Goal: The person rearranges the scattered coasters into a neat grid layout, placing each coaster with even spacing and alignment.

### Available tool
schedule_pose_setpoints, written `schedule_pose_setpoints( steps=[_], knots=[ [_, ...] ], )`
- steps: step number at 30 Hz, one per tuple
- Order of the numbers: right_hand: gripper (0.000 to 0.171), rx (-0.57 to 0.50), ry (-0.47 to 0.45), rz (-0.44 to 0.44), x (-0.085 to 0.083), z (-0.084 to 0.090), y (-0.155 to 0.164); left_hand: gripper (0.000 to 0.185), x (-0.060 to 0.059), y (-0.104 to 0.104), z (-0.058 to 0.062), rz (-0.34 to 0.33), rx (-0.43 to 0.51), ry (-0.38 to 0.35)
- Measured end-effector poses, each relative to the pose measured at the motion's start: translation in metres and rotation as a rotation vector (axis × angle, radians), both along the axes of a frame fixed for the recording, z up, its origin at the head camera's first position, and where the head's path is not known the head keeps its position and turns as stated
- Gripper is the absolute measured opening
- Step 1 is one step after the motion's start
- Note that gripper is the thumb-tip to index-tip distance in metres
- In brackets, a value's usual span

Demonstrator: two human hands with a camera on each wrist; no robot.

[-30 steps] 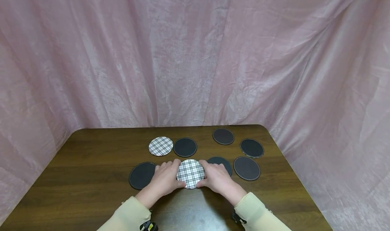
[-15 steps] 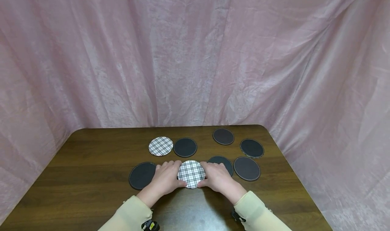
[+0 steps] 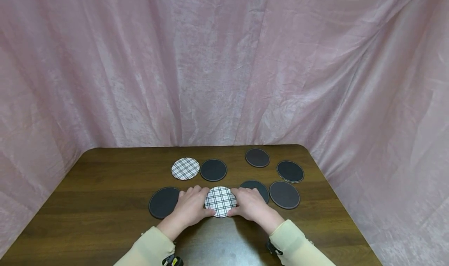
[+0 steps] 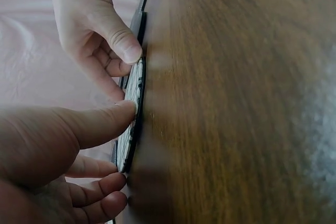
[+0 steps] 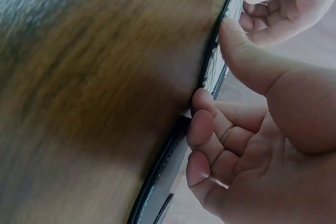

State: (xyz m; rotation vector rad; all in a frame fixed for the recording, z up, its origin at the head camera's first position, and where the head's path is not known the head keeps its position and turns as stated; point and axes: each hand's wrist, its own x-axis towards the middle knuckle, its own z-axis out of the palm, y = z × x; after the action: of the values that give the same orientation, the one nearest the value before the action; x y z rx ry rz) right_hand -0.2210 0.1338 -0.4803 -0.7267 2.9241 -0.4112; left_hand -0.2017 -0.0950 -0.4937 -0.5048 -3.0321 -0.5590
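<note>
Both hands pinch the plaid coaster at the near middle of the worktop.

The left hand and right hand close on opposite edges of the plaid coaster, thumbs at its near rim and fingers curled at its sides; it lies flat or nearly flat on the worktop, between a black coaster on the left and another dark coaster partly under the right fingers. To do this well, I would keep the pressure even on both sides so the thin disc does not tilt or slip, catch only its rim with the thumb tips, and keep the right fingers from dragging the dark coaster beneath them. A second plaid coaster lies farther back, well apart.
</note>
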Motion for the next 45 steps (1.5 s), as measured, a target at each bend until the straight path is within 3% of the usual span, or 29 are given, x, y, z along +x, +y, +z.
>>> schedule_pose_setpoints(
  steps=[6,14,21,27,34,45],
  knots=[
    [0.069,-0.053,0.040,0.021,0.002,0.001,0.006,0.067,0.005,-0.002,0.003,-0.004,0.019,0.048],
    [0.071,-0.120,0.143,-0.043,0.001,0.002,0.004,0.065,-0.001,-0.012,0.009,0.036,0.031,0.140],
    [0.068,-0.169,0.173,-0.041,0.001,0.000,0.001,0.074,-0.011,-0.023,0.010,0.052,0.034,0.111],
    [0.079,-0.190,0.194,-0.032,-0.001,0.000,-0.002,0.079,-0.020,-0.030,0.009,0.068,0.008,0.073],
    [0.085,-0.157,0.181,-0.021,-0.007,0.004,-0.006,0.082,-0.031,-0.032,0.007,0.090,-0.025,0.024],
    [0.085,-0.090,0.153,-0.023,-0.029,0.005,-0.013,0.083,-0.039,-0.026,0.013,0.089,-0.018,0.011]
  ],
)
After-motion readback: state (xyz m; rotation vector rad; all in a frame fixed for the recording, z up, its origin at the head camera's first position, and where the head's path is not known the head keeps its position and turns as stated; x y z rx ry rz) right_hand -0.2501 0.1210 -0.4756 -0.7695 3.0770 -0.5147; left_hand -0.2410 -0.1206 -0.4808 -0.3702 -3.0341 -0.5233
